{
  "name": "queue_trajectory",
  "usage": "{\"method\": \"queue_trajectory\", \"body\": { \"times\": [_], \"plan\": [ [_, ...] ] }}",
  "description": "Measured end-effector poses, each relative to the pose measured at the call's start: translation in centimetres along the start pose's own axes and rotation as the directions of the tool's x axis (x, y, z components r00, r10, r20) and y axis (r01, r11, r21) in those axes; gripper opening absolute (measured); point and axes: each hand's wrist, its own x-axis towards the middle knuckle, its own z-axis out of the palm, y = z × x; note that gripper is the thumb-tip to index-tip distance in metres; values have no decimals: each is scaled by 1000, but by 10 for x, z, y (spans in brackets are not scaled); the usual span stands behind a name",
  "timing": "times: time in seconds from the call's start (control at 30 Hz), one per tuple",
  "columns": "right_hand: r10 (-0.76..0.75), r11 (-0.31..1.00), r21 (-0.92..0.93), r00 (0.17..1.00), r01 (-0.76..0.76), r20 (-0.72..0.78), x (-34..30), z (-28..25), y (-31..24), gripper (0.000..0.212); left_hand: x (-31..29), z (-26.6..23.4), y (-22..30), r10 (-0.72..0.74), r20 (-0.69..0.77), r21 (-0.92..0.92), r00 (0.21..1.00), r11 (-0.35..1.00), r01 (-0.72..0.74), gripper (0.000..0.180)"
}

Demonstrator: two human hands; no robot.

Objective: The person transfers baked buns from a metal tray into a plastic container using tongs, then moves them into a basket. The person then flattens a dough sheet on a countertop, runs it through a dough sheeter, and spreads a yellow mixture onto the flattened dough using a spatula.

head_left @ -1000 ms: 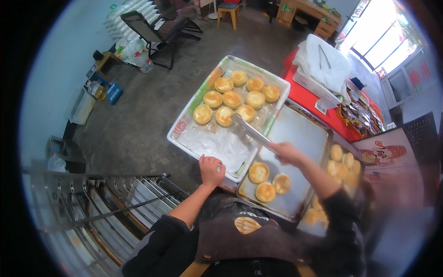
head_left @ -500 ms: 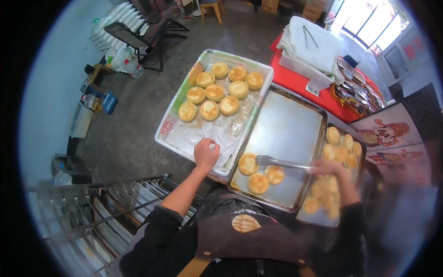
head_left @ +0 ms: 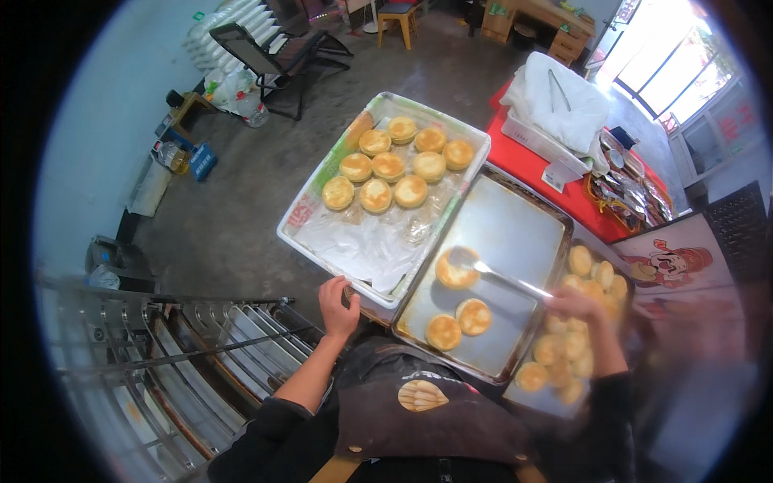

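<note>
My right hand [head_left: 576, 306] is closed around the handle of metal tongs [head_left: 515, 282]. The tongs' tips are on a round golden pastry [head_left: 455, 270], which seems raised a little over the metal baking tray [head_left: 515, 233]. Two more pastries [head_left: 473, 316] lie on that tray, close to its near edge. My left hand [head_left: 338, 308] is by the near rim of a white plastic crate [head_left: 302, 253], fingers partly bent and apart, holding nothing I can see. Several browned pastries [head_left: 388, 167] sit in the crate's far part on clear plastic.
A second tray heaped with pastries [head_left: 576, 346] stands on the right. Behind it is a red-covered table [head_left: 503, 129] with a cloth-topped white bin [head_left: 555, 97] and another pair of tongs [head_left: 559, 90]. A metal rack [head_left: 201, 362] stands at the lower left.
The tongs and one pastry have moved away from me and to the right over the tray. My left hand has drawn back from over the crate to its near rim.
</note>
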Motion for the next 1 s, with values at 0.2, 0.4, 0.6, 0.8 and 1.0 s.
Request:
{"method": "queue_trajectory", "body": {
  "times": [0.2,0.4,0.6,0.8,1.0],
  "plan": [
    [-54,705,709,996,-10,69,38,109,-78,31,1,23,-1,-96,-88,-61,991,994,91,35],
    [306,325,932,950,-161,58,98,220,-177,42,13,35,-12,-67,-97,-4,993,998,67,37],
    [292,191,981,956,-45,-13,70,250,-220,46,27,46,-10,-8,-59,-31,998,999,6,38],
    [131,255,958,986,-133,102,-53,213,-158,33,45,58,13,24,27,-96,999,995,-21,40],
    [236,903,421,922,-90,-308,-140,134,-34,37,32,50,26,123,54,-167,991,980,-112,39]
  ]
}}
